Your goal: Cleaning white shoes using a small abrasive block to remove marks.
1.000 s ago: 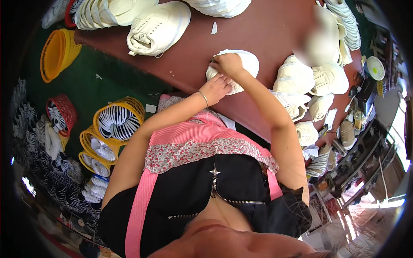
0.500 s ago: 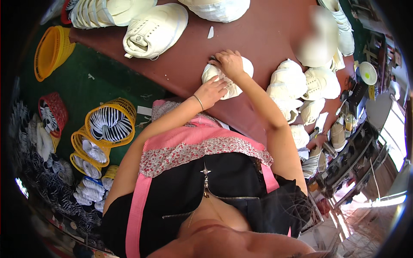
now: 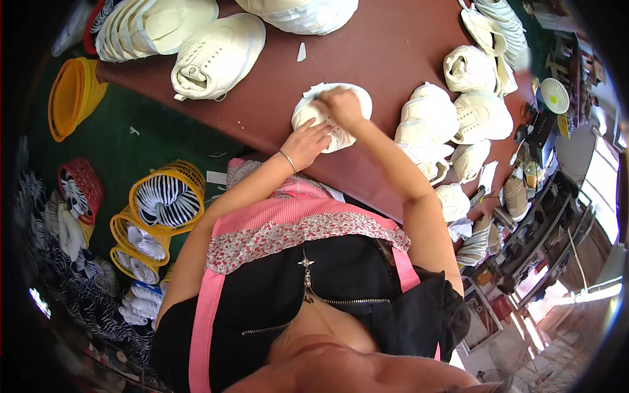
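Observation:
A cream shoe upper (image 3: 359,105) with rows of lace holes lies on the reddish-brown table, in front of me. My left hand (image 3: 306,144), a bracelet at its wrist, rests on the near left side of the upper with its fingers stretched out flat. Over the upper's middle is my right hand (image 3: 342,108), fingers curled in and smeared by motion. Whatever it may hold is hidden. Along the upper's far left edge a white lining strip shows.
More cream uppers (image 3: 219,56) and a nested stack (image 3: 157,26) lie at the far left; several others (image 3: 429,118) sit to the right. A white scrap (image 3: 301,52) lies beyond my hands. Yellow baskets (image 3: 171,196) stand left on the green floor.
My right hand has moved from the upper's far left edge to over its middle. The small dark thing at its fingertips is out of sight. My left hand stays on the upper.

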A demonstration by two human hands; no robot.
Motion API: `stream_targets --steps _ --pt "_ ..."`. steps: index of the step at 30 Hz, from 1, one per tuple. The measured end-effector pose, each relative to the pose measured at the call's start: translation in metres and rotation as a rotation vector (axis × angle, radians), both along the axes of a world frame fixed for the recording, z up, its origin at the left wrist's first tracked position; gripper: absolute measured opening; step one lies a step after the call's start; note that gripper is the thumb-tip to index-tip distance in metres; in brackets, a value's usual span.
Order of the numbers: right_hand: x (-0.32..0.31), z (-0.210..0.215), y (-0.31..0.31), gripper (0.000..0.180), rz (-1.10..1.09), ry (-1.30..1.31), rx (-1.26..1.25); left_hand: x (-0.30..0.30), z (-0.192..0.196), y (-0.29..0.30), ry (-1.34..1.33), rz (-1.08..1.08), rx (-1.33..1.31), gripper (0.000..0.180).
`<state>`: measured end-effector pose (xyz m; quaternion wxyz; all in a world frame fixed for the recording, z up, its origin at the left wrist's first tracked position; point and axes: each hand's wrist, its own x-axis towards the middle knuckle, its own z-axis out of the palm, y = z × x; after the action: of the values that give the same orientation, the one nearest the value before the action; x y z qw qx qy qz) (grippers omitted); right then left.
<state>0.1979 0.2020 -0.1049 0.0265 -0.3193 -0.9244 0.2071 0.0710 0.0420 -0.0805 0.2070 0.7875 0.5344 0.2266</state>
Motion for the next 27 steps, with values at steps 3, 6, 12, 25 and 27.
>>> stream_targets --steps 3,6,12,25,27 --pt "0.016 0.034 0.030 0.031 -0.247 -0.182 0.046 -0.005 0.008 0.005 0.008 -0.040 -0.036 0.026" --pt "0.008 0.017 -0.004 0.034 -0.242 0.190 -0.401 -0.003 0.006 0.004 0.037 -0.042 -0.039 0.028" --pt "0.039 0.013 0.027 0.035 -0.398 -0.043 0.345 -0.010 0.019 0.005 0.005 -0.114 -0.086 0.026" --pt "0.085 0.035 -0.151 0.033 -1.596 0.732 -0.585 -0.034 0.038 0.006 -0.259 0.027 -0.103 0.027" --pt "0.076 0.035 -0.162 0.033 -1.661 1.065 -0.812 -0.044 0.045 0.015 -0.217 0.029 -0.090 0.029"
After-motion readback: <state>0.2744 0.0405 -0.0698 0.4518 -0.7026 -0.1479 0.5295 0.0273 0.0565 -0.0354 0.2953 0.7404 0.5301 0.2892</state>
